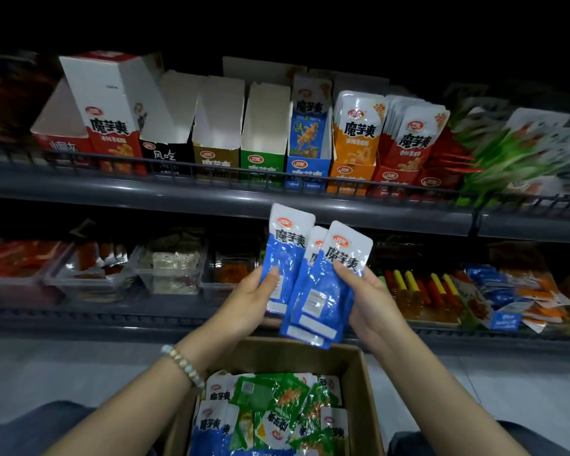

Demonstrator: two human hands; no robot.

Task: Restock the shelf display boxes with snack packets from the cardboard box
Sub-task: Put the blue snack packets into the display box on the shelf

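A bunch of blue packets (323, 284) is held up in the air, just over the cardboard box (364, 383) and below the top shelf (178, 189). One packet is pinched by the left hand (244, 304), with the thumb pressed on its front. The others, two at least, are gripped by the right hand (372, 301), again with the thumb on the front. The two hands are close together. The packets are fanned out so that they lie partly over each other.

The cardboard box is near, at the bottom of the view. More blue packets and many green packets (277, 399) are piled inside it.

Far up on the top shelf, a row of display boxes can be seen. The blue display box (308, 166) is right above the held packets, and not much seems to be standing in it. The green display box (264, 159) just to its left looks empty.

The step in hand seems to be this: blue packets have been picked out and are being made into one neat stack before they are put away. For the next move, the stack should be squared up, lifted to the shelf, and slid upright into the blue display box with the fronts facing out. Care is needed so that the light box is not pushed back or tipped over.
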